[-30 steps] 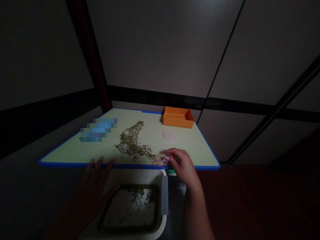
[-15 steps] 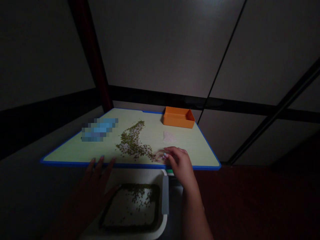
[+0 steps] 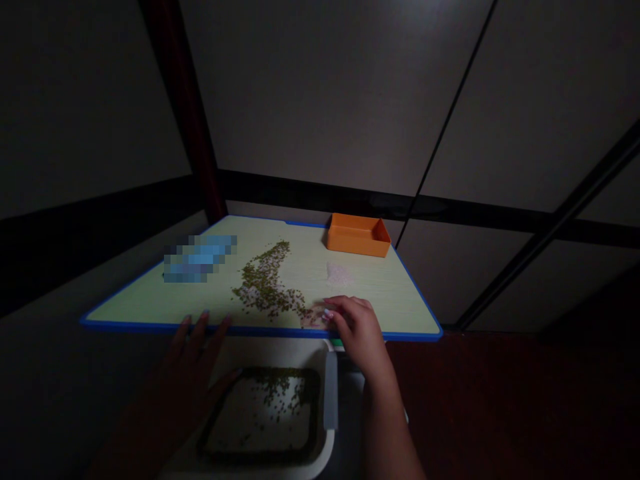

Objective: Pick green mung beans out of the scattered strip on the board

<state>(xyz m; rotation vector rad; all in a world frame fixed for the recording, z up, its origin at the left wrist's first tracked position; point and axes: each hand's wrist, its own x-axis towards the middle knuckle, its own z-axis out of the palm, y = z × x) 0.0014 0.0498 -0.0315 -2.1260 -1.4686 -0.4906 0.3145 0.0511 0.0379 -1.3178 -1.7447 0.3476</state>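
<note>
Right hand (image 3: 357,333) on the board (image 3: 373,287) near its near edge, palm down, half closed, fingers (image 3: 345,303) curled, tips at the tail end of the bean streak. Can't tell if any beans are pinched under them: too dark, and the fingers cover the spot. Left hand (image 3: 193,360) open, fingers spread, fingertips (image 3: 203,319) right at the board's blue near edge, thumb angled down toward the tray. Mostly in shadow, nothing visible in it.

Beans (image 3: 265,287): small, green, loose on the board in a long uneven streak, from mid-board down to the right hand. Thickest in the middle, thinner at the far end. More beans lie in the tray (image 3: 225,350), which sits below the near edge, between the forearms. White, grey clip (image 3: 330,390) on its right side. Beans spread over its pale floor, densest toward the top, dark band around the floor. Can't tell what the band is.

Orange box (image 3: 357,235) at the board's far edge, open top, right of the streak. Pale patch (image 3: 339,273) of fine white stuff between box and right hand, too faint to identify. Blue object (image 3: 200,259) on the board's left side, pixelated, unreadable.
</note>
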